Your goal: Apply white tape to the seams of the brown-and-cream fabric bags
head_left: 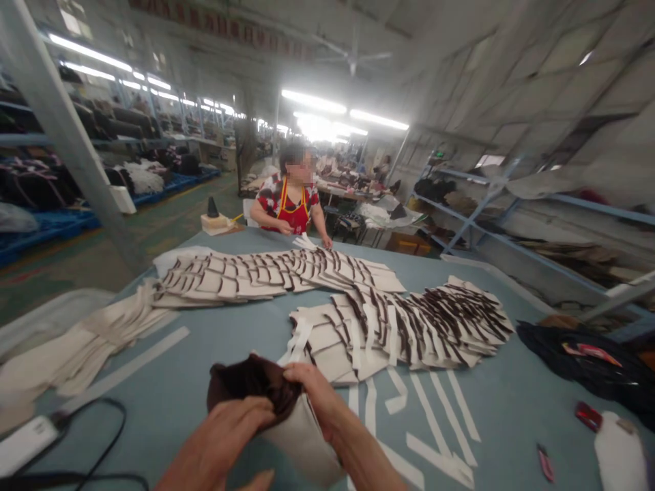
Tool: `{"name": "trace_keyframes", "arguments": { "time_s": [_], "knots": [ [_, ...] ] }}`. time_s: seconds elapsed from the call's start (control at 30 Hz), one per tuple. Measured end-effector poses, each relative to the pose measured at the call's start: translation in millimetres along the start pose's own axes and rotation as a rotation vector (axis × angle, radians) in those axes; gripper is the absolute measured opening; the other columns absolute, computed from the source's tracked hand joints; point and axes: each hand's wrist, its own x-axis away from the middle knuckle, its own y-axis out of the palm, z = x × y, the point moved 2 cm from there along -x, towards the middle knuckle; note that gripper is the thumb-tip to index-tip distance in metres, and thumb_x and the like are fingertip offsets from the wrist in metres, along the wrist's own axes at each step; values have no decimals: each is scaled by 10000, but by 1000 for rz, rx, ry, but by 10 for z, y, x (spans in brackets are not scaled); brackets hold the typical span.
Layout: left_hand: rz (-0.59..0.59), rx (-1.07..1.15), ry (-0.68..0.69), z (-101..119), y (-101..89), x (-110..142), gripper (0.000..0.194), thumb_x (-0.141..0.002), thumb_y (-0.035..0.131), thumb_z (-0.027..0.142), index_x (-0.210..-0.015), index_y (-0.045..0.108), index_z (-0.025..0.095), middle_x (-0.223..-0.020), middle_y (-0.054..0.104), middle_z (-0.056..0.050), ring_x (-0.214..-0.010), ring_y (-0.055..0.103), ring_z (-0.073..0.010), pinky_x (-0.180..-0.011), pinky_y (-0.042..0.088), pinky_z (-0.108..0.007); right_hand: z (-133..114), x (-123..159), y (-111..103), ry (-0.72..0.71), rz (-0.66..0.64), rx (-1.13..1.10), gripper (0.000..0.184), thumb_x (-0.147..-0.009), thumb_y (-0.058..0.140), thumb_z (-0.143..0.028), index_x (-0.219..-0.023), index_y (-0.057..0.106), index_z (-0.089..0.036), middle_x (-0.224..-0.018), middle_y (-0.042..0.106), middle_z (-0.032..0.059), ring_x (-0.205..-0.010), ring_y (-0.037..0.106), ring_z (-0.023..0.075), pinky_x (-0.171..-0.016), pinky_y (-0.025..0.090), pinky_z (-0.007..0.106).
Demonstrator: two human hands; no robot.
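Close in front of me I hold a beige fabric piece with a dark brown fabric opening. My right hand pinches the far right edge of the brown part between thumb and fingers. At the near left edge, my left hand has its fingers laid over the brown fabric, with the thumb lower down by the beige side. Just beyond, a white strip lies against a long fanned row of beige pieces with brown edges.
A second fanned row of beige pieces stretches across the table. Loose white strips lie to the right, near pink snips and a black bag. A cable is at left. A co-worker stands opposite, handling white strips.
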Motion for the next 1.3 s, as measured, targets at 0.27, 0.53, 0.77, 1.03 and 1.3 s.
{"name": "trace_keyframes", "arguments": {
  "time_s": [0.27, 0.53, 0.77, 1.03, 1.3],
  "knots": [
    [-13, 72, -177, 278, -334, 104, 386, -847, 772, 401, -1201, 818, 255, -1256, 834, -86, -1211, 733, -335, -1131, 538, -410, 218, -325, 240, 79, -20, 79, 118, -743, 636, -315, -690, 617, -211, -596, 576, -48, -581, 484, 130, -554, 386, 230],
    [-70, -37, -219, 202, -200, 19, 174, -884, 621, 253, -986, 763, 244, -1052, 846, -66, -987, 754, -280, -872, 495, -329, 465, -463, 465, 53, 24, 284, 50, -822, 611, -248, -838, 637, -208, -610, 585, -71, -573, 513, 124, -570, 406, 230],
    [-39, -56, -197, 340, -295, 63, 223, -958, 468, 291, -771, 574, 235, -788, 683, -22, -751, 613, -207, -729, 415, -303, 236, -353, 393, -128, 11, 438, 207, -930, 638, -392, -831, 646, -210, -641, 637, -32, -620, 576, 154, -591, 435, 257],
    [4, 225, -158, 654, -564, 163, 254, -954, 488, 348, -794, 627, 209, -735, 635, 27, -696, 568, -149, -668, 448, -242, -456, 276, 347, -557, -456, 514, 386, -1046, 577, -523, -1213, 748, -220, -1227, 813, 73, -1126, 732, 228, -887, 552, 323],
    [-2, 317, -182, 740, -550, 320, 110, -829, 558, 243, -765, 641, 210, -742, 644, 38, -712, 555, -142, -720, 472, -232, -497, 445, 387, -645, -531, 724, 506, -971, 680, -694, -787, 623, -227, -814, 650, -2, -776, 584, 172, -749, 453, 304]
  ]
}}
